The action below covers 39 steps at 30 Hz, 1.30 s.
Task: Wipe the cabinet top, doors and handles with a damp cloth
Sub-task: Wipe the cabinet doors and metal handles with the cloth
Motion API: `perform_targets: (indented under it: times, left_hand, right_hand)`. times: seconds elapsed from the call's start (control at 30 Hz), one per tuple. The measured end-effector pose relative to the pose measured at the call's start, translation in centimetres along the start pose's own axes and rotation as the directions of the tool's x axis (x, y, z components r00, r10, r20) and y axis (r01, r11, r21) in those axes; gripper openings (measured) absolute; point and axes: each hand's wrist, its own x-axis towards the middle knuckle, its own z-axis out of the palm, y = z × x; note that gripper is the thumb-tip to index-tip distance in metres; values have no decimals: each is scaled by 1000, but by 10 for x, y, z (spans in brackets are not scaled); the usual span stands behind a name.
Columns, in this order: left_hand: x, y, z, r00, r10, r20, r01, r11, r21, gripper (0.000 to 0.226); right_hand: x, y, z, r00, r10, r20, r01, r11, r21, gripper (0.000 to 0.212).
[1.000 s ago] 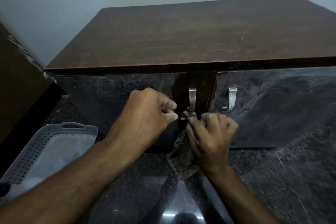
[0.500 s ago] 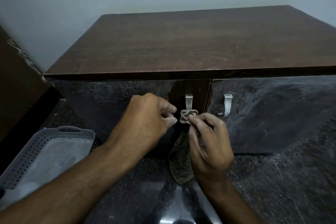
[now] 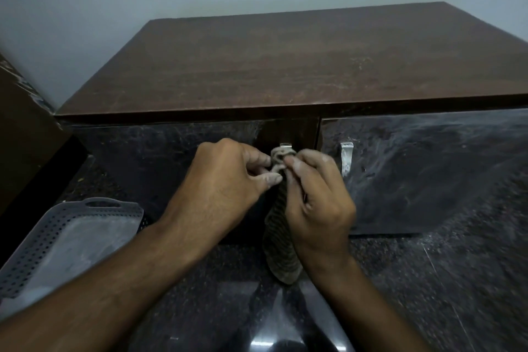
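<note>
Now my left hand and right hand pinch the striped brown damp cloth higher round the left door's bent metal handle, wiping upward.

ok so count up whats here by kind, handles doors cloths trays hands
metal handles: 2, the left handle wrapped in the cloth, the right handle bare
cabinet doors: 2, left door and right door
cloths: 1, the striped cloth
perforated grey trays: 1, the tray
hands: 2, left hand and right hand, both pinching the cloth
total: 8
</note>
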Motion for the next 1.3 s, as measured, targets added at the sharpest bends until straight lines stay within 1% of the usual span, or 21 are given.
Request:
perform_targets:
  times: [0.07, 0.13, 0.23, 0.33, 0.47, 0.57, 0.63, 0.7, 0.73, 0.8, 0.9, 1.0, 1.1, 1.2, 1.3]
  left_hand:
    - [0, 2, 0, 999, 3, -35, -3, 1000, -10, 31]
    - [0, 2, 0, 998, 1, -56, -4, 999, -37, 32]
    - [0, 0, 0, 998, 5, -61, -8, 999, -50, 36]
    - [1, -2, 0, 998, 10, -62, -13, 999, -46, 36]
    - [2, -4, 2, 998, -5, -58, 2, 998, -61, 28]
    - [1, -5, 4, 999, -42, -14, 41, 996, -83, 17]
    - [2, -6, 7, 998, -56, 28, 58, 996, -71, 11]
    - [2, -6, 9, 997, -61, 42, 64, 995, -71, 10]
    - [2, -5, 10, 998, -59, 37, 62, 995, -73, 11]
    - [2, -4, 9, 998, -59, 12, 60, 995, -74, 12]
    - [3, -4, 9, 997, -62, -42, 58, 994, -88, 16]
    - [2, 3, 10, 992, -18, -125, 7, 996, -89, 18]
    - [1, 14, 9, 979, 57, -196, -79, 991, -107, 11]
    - [2, 22, 10, 967, 137, -217, -164, 980, -111, 7]
    - [4, 29, 15, 959, 171, -227, -203, 971, -127, 12]
  right_hand:
    - [9, -1, 2, 1000, -6, -16, 6, 1000, 2, 12]
    - [3, 1, 1, 1000, -27, 8, 27, 1000, -4, 12]
    - [-18, 9, -2, 997, -43, 62, 44, 999, -20, 12]
    - [-19, 9, -1, 999, -24, 47, 24, 1000, -6, 11]
    - [-9, 5, 2, 1000, -14, 0, 14, 1000, 26, 10]
    - [-21, 13, 3, 999, -27, 26, 26, 999, 25, 10]
    - [-31, 20, 4, 998, 7, 66, -9, 1000, 21, 10]
    - [-35, 24, 4, 995, 81, 64, -83, 996, 30, 11]
    - [-35, 24, 3, 993, 108, 43, -110, 993, 38, 11]
    - [-32, 20, 1, 993, 115, 9, -115, 992, 48, 12]
    - [-33, 18, 2, 994, 103, 38, -105, 994, 39, 12]
    - [-33, 22, 2, 984, 143, 111, -147, 988, 34, 11]
    - [-25, 19, -13, 988, 69, 138, -71, 997, 8, 14]
    - [-7, 15, -39, 998, -3, 59, 6, 998, -61, 16]
    - [18, 13, -47, 998, -54, -14, 51, 989, -140, 14]
